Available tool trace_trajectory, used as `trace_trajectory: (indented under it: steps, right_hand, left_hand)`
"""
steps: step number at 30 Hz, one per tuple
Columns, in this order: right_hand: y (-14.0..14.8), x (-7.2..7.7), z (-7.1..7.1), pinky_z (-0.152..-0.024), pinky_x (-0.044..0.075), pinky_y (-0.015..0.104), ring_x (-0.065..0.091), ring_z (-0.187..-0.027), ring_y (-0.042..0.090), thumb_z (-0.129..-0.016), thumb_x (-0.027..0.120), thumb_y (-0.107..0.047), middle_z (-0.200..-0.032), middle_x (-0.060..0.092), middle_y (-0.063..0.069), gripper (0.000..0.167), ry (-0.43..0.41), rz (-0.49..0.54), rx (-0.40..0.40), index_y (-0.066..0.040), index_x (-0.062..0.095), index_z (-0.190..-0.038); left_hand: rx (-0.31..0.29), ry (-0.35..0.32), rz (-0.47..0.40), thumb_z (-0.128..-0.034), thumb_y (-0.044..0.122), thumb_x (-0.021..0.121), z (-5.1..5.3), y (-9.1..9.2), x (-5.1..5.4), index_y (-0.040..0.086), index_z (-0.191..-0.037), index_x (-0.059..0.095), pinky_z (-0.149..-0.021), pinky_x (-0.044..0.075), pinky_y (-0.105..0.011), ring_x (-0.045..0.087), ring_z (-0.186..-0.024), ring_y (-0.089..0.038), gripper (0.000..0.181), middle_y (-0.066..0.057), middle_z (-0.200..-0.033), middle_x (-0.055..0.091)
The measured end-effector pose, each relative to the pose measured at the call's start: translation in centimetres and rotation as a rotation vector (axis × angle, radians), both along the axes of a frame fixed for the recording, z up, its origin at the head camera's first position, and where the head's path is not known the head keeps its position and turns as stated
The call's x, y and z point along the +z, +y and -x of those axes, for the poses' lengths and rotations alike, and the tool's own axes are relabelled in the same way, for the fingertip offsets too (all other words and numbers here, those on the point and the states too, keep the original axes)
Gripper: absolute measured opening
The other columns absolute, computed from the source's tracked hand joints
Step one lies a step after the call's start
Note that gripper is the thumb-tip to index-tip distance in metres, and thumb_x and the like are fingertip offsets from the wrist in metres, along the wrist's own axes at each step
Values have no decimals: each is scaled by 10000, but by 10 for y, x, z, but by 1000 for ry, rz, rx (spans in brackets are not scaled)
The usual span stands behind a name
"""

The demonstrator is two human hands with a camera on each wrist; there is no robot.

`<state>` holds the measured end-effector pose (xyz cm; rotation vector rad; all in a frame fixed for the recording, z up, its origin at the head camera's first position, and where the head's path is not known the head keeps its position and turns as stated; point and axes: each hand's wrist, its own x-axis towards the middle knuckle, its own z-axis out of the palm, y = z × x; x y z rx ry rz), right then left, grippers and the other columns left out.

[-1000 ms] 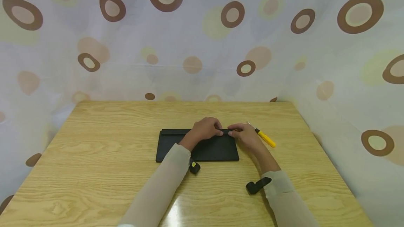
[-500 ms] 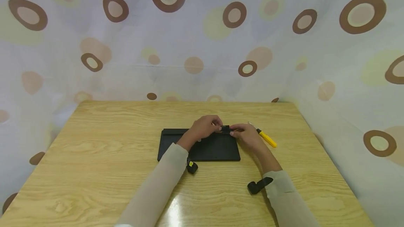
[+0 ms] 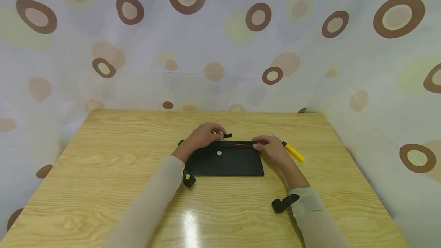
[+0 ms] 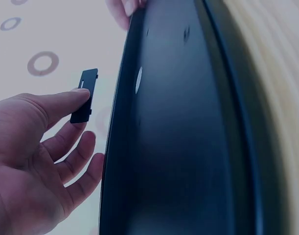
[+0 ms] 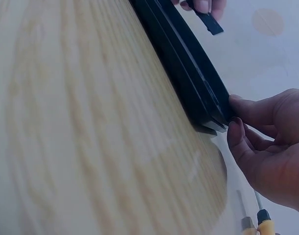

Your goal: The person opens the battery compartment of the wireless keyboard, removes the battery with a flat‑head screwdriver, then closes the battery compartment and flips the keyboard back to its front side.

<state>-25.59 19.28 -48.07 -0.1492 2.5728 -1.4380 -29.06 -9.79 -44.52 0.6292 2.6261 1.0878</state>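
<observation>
A flat black keyboard (image 3: 227, 164) lies on the table with its smooth underside up and a raised ridge along the far edge. An open battery compartment (image 3: 240, 144) in that ridge shows something orange inside. My left hand (image 3: 204, 136) pinches a small black battery cover (image 4: 84, 110) between thumb and index finger, just above and beyond the far edge. The other left fingers are loosely bent. My right hand (image 3: 271, 150) grips the keyboard's far right corner between thumb and fingers, as the right wrist view also shows.
A yellow-handled screwdriver (image 3: 294, 153) lies to the right of my right hand, its metal shaft pointing away. The wooden table (image 3: 113, 156) ends at a patterned cloth (image 3: 213, 41) behind and on the right. A round pale sticker (image 3: 219, 153) sits on the keyboard.
My left hand has lifted the battery cover off the ridge and carried it left, baring the compartment and the round sticker. My right hand keeps its place at the corner.
</observation>
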Motion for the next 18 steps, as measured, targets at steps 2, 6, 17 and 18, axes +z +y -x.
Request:
trace_trajectory:
  steps: [2, 6, 17, 18]
  right_hand:
    - [1, 0, -1, -979, 477, 429, 644, -1075, 266, -1003, 636, -169, -1185, 699, 162, 330, 3, 4, -1, -56, 668, -1311]
    - [1, 0, 0, -978, 476, 426, 647, -1064, 258, -1003, 635, -169, -1172, 704, 159, 330, 1, 8, 1, -54, 668, -1310]
    - [0, 1, -2, -972, 481, 437, 632, -1097, 279, -1006, 631, -173, -1200, 687, 163, 330, 0, -7, -1, -59, 666, -1313]
    - [0, 1, -1, -977, 478, 444, 633, -1097, 279, -1005, 632, -176, -1197, 690, 163, 330, 4, -10, 1, -58, 667, -1312]
  left_hand:
    - [5, -2, -5, -1019, 205, 604, 0, -9, 2, 170, -1204, 708, -785, 488, -348, 608, -903, -183, 215, -26, -1063, 675]
    - [9, -10, -1, -1008, 158, 608, 2, -28, 4, 125, -1198, 712, -824, 507, -367, 620, -950, -216, 219, -71, -1092, 679]
    - [39, -67, 24, -984, 85, 611, 8, -68, 1, 32, -1254, 680, -951, 513, -446, 628, -1151, -305, 285, -162, -1255, 665]
    - [46, -75, 29, -987, 87, 612, 8, -71, 1, 28, -1261, 677, -950, 515, -444, 630, -1155, -306, 288, -165, -1262, 661]
